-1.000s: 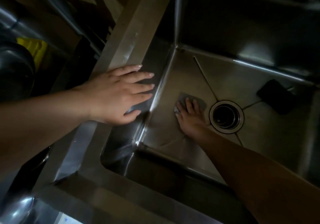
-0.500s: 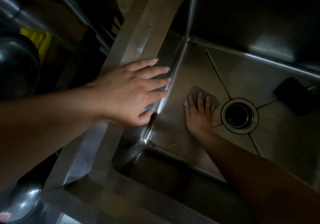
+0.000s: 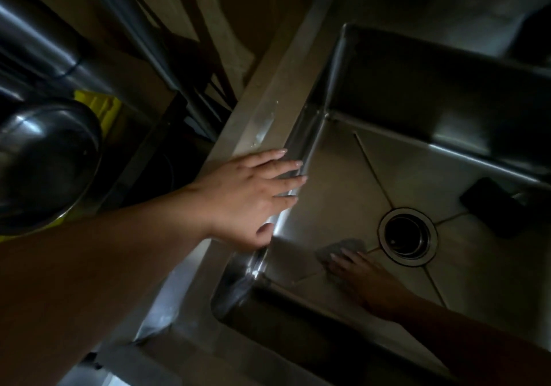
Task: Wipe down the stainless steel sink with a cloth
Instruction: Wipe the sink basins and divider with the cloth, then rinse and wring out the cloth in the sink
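Left arm: my bare forearm crosses the lower left of the frame, closest to the lens, and runs up to the centre.
Left hand: my left hand (image 3: 253,197) lies flat on the sink's left rim at mid-frame, fingers straight and spread, tips reaching over the inner edge, thumb down by the corner; it holds nothing.
Right arm: it enters from the lower right corner and reaches down into the basin.
Right hand: my right hand (image 3: 356,269) is at the basin floor, lower centre-right, fingers stretched flat and pressing on the cloth; nothing is curled round it.
Cloth: the grey cloth (image 3: 343,247) lies flat on the basin floor under my fingertips, just left of the drain and a little below it, its far edge showing past my fingers.
Sink: the stainless steel sink (image 3: 396,161) fills the right half, its floor creased toward the middle, its near wall in deep shadow.
Drain: the round drain opening (image 3: 407,236) sits at centre-right.
Dark object: a flat black rectangular thing (image 3: 493,206) rests on the basin floor at the right edge; too dim to name.
Metal bowl: a shiny steel bowl (image 3: 44,161) sits at the left edge, outside the sink.
Yellow item: something yellow (image 3: 100,106) shows just behind the bowl, upper left.
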`<state>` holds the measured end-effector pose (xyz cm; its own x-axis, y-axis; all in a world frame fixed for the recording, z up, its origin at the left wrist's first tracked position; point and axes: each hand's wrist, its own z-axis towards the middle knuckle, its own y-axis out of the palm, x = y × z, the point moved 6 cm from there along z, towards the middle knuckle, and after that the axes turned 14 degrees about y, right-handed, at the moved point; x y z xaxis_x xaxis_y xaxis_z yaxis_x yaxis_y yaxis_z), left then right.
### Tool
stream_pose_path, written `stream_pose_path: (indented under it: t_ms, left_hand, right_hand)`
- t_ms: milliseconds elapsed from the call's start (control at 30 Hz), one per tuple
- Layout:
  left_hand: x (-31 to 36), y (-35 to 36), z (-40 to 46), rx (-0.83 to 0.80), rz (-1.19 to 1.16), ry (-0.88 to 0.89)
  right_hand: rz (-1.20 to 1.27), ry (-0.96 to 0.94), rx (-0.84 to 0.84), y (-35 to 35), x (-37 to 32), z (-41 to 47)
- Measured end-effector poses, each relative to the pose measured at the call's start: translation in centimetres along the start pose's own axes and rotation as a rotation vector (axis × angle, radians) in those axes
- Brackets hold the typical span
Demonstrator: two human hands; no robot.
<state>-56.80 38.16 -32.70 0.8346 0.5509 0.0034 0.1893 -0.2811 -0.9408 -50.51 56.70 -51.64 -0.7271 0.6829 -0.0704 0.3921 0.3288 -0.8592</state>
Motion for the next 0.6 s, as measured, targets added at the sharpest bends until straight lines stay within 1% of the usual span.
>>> stream_pose_path:
  t_ms: [33, 67, 100, 133, 167, 200, 233, 267, 300, 333, 367, 433, 467, 500, 533, 600]
  left_hand:
    - [0.0, -0.1, 0.0, -0.014, 0.003, 0.002]
    - [0.0, 0.0, 0.0, -0.018, -0.008, -0.001]
    - [0.0, 0.2, -0.1, -0.032, -0.031, -0.014]
    - [-0.1, 0.3, 0.0, -0.055, -0.051, -0.029]
    - [-0.2, 0.3, 0.0, -0.075, -0.067, -0.038]
    - [-0.2, 0.4, 0.1, -0.087, -0.077, -0.046]
    - [-0.2, 0.5, 0.1, -0.104, -0.084, -0.058]
    - [-0.2, 0.6, 0.2, -0.119, -0.090, -0.072]
    - [-0.1, 0.5, 0.3, -0.120, -0.104, -0.088]
    - [0.2, 0.2, 0.6, -0.086, -0.125, -0.100]
    - [0.8, -0.4, 1.2, -0.009, -0.151, -0.105]
    - [2.1, -2.2, 2.9, 0.243, -0.269, -0.135]
    - [2.6, -3.0, 4.2, 0.357, -0.379, -0.189]
    - [3.0, -3.3, 5.6, 0.427, -0.517, -0.270]
    - [3.4, -3.4, 7.1, 0.448, -0.686, -0.366]
    - [4.8, -2.3, 10.1, 0.415, -1.079, -0.575]
  right_hand:
    - [0.146, 0.084, -0.068, 0.4, 0.6, 0.0]
    - [0.457, 0.319, -0.135, -0.2, 2.1, -0.2]
    - [0.824, 0.613, -0.198, -0.7, 3.7, -1.0]
    - [1.181, 0.854, -0.194, -0.8, 4.9, -2.1]
    - [1.495, 1.042, -0.135, -0.9, 6.0, -3.2]
    - [1.750, 1.160, -0.094, -1.2, 6.5, -4.3]
    - [1.979, 1.220, -0.052, -1.7, 6.8, -5.1]
    - [2.202, 1.235, 0.001, -2.2, 6.9, -5.9]
    - [2.385, 1.213, 0.061, -2.9, 7.1, -6.5]
    - [2.511, 1.168, 0.124, -3.8, 7.3, -7.1]
    - [2.609, 1.091, 0.169, -4.7, 7.5, -7.7]
    - [2.747, 0.912, 0.222, -6.3, 8.0, -8.7]
    - [2.799, 0.831, 0.240, -6.9, 8.3, -9.4]
    - [2.830, 0.765, 0.250, -7.5, 8.6, -10.1]
    - [2.842, 0.701, 0.252, -8.0, 8.8, -10.9]
    - [2.840, 0.611, 0.252, -8.8, 9.0, -12.2]
